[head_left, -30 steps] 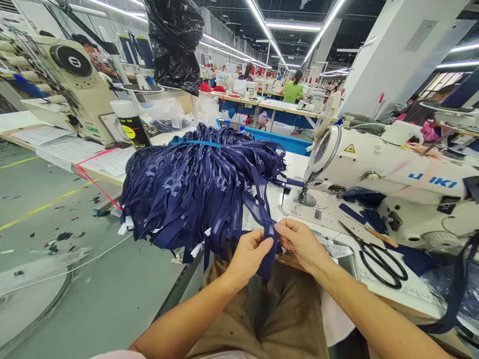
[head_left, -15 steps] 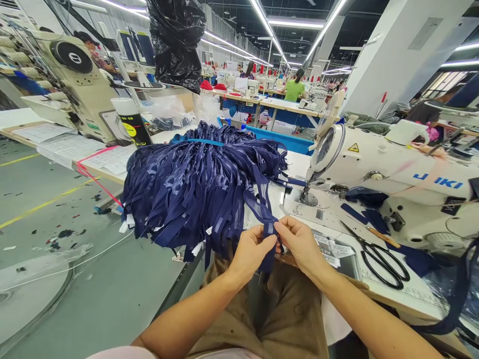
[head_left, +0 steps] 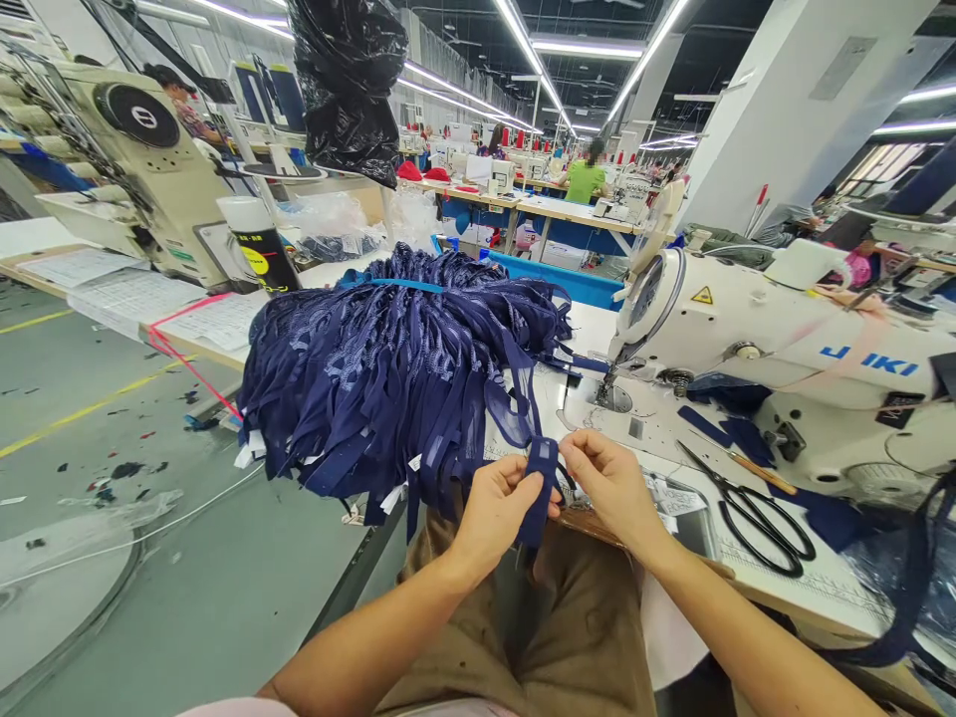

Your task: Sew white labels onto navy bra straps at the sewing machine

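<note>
Directions taken from the middle of the view.

Item, blue strip (head_left: pixel 542 476): five o'clock, over the table's front edge, above the wearer's lap. We find the left hand (head_left: pixel 494 506) clamped on it, thumb against fingers. The right hand (head_left: pixel 608 488) has thumb and forefinger drawn together by the strip's right edge; whether they grip it, we cannot tell.

Item, pile of strips (head_left: pixel 388 388): nine o'clock, close to centre, heaped on the table, a bright blue band (head_left: pixel 407 286) across its top.

Item, white table (head_left: pixel 594 327): spread under pile and machine. We list upon it a sewing machine (head_left: pixel 754 314) at three o'clock; black scissors (head_left: pixel 758 523) at four, blades apart; and, near them, dark blue scraps (head_left: pixel 826 518).

Item, second sewing machine (head_left: pixel 168 189): ten o'clock, cream. Between it and the pile stands a black-and-white can (head_left: pixel 261 254). Printed papers (head_left: pixel 123 299) lie at nine, a pink ribbon (head_left: pixel 179 349) beside them.

Item, black plastic bag (head_left: pixel 348 95): eleven o'clock, high up.

Room: we record grey floor (head_left: pixel 231 588) at eight, bearing a yellow line (head_left: pixel 97 410) and litter; a pale pillar (head_left: pixel 792 149) at two; strip lights (head_left: pixel 590 52) at one; and below those, a person in green (head_left: pixel 585 182) among rows of benches.
</note>
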`<action>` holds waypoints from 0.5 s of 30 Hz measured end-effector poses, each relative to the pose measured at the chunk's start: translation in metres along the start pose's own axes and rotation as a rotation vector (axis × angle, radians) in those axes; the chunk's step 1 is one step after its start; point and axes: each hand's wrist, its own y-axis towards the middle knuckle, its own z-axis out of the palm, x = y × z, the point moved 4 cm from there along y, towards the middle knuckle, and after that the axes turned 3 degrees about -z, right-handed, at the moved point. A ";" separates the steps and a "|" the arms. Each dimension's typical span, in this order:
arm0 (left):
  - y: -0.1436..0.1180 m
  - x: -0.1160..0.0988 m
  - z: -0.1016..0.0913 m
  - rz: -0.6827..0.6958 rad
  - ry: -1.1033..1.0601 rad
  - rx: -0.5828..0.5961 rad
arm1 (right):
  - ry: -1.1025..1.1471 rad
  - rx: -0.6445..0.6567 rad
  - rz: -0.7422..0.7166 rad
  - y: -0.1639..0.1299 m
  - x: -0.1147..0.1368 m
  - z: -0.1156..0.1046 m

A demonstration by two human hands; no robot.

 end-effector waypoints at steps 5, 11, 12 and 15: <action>0.000 0.000 0.002 0.007 0.003 0.011 | -0.474 -0.028 -0.524 -0.012 0.017 -0.010; 0.001 0.000 0.003 0.098 0.080 0.011 | -0.789 -0.016 -0.852 -0.021 0.033 -0.003; 0.001 -0.001 0.004 0.125 0.099 0.011 | -0.842 -0.020 -0.876 -0.022 0.036 -0.001; 0.000 -0.003 0.006 0.182 0.136 0.002 | -1.030 -0.038 -0.945 -0.022 0.041 0.004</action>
